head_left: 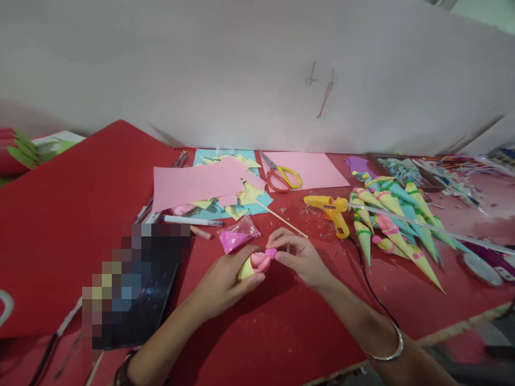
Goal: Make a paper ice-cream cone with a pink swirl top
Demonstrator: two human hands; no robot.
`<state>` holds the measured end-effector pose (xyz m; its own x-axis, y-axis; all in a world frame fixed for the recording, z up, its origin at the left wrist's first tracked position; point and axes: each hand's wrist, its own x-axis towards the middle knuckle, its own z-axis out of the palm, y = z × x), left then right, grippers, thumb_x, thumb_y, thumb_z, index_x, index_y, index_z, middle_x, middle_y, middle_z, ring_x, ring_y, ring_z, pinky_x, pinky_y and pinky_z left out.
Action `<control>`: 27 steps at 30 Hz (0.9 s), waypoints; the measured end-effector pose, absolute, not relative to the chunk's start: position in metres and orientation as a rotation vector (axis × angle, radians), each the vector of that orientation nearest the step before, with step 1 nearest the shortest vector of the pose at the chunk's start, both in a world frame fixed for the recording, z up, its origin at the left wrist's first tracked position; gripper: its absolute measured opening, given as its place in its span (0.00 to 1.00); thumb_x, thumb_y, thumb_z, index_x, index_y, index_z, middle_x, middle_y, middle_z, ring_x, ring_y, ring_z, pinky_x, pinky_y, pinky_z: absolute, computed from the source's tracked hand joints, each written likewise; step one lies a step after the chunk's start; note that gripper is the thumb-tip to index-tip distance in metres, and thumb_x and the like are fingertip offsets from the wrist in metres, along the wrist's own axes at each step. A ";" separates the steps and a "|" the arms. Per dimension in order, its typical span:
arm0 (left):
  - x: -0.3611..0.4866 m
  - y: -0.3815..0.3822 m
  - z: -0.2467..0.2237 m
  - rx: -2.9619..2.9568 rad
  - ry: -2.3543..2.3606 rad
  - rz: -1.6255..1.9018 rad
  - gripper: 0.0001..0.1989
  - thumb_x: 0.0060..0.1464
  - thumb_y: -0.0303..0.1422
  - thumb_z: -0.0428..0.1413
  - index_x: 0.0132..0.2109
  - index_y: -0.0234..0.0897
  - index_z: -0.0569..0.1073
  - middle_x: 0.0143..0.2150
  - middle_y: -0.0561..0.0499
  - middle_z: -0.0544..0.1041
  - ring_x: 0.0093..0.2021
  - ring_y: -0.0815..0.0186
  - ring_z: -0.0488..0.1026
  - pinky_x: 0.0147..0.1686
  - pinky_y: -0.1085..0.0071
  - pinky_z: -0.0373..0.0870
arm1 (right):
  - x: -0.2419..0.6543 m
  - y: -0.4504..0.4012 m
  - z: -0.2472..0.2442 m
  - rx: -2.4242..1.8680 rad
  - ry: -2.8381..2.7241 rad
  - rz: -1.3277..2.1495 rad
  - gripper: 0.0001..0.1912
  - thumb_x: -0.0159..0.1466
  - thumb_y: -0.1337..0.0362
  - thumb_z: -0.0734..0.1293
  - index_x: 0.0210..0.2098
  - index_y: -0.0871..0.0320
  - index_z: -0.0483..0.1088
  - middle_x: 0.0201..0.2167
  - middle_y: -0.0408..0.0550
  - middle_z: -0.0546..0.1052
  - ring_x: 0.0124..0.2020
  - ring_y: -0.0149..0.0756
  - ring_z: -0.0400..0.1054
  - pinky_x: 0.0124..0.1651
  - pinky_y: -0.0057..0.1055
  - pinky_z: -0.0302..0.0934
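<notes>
My left hand (229, 279) is wrapped round a pale yellow paper cone (245, 272) with pink paper folds (260, 262) at its open end. A small bright pink ball (271, 253), soft-looking, is pinched between thumb and fingers of my right hand (300, 257), right at the pink end of the cone. Whether the ball is fixed to the cone I cannot tell. Just beyond my left hand lies a clear bag of bright pink clay-like material (235, 238). To the right of my right hand a yellow glue gun (330, 209) rests on the red table (257, 338).
Several decorated paper cones (398, 214) are heaped at the right, beside the glue gun's black cord (370, 292). Scissors (284, 177) lie on pink paper (317, 166) at the back. A pen (193, 220), a thin stick (281, 219) and a dark tablet-like device (148, 300) are to the left.
</notes>
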<state>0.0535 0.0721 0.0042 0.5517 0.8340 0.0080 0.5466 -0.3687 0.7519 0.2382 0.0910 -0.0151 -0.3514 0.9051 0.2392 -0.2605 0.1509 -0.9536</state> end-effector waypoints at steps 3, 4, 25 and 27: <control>0.053 0.072 0.004 2.062 1.116 0.496 0.13 0.55 0.39 0.47 0.46 0.39 0.63 0.33 0.54 0.72 0.27 0.67 0.67 0.27 0.74 0.59 | 0.238 0.091 -0.016 -0.672 -1.389 1.429 0.05 0.55 0.64 0.68 0.32 0.51 0.73 0.32 0.42 0.68 0.36 0.30 0.63 0.42 0.31 0.56; 0.053 0.072 0.004 2.058 1.119 0.494 0.13 0.55 0.39 0.47 0.46 0.40 0.63 0.33 0.54 0.72 0.27 0.67 0.67 0.27 0.74 0.59 | 0.238 0.091 -0.016 -0.663 -1.395 1.430 0.05 0.55 0.63 0.68 0.33 0.51 0.73 0.32 0.42 0.68 0.36 0.30 0.62 0.41 0.30 0.56; 0.055 0.076 0.004 2.116 0.958 0.564 0.13 0.55 0.41 0.46 0.31 0.36 0.64 0.32 0.52 0.63 0.31 0.67 0.62 0.30 0.73 0.60 | 0.240 0.090 -0.012 -0.568 -1.449 1.520 0.10 0.56 0.58 0.67 0.37 0.51 0.73 0.34 0.44 0.68 0.38 0.31 0.62 0.43 0.31 0.56; 0.055 0.077 0.004 2.090 0.922 0.584 0.13 0.54 0.42 0.47 0.31 0.35 0.64 0.30 0.53 0.63 0.28 0.68 0.61 0.27 0.74 0.58 | 0.240 0.090 -0.012 -0.554 -1.444 1.528 0.09 0.56 0.60 0.67 0.37 0.51 0.73 0.34 0.44 0.68 0.38 0.31 0.63 0.43 0.30 0.56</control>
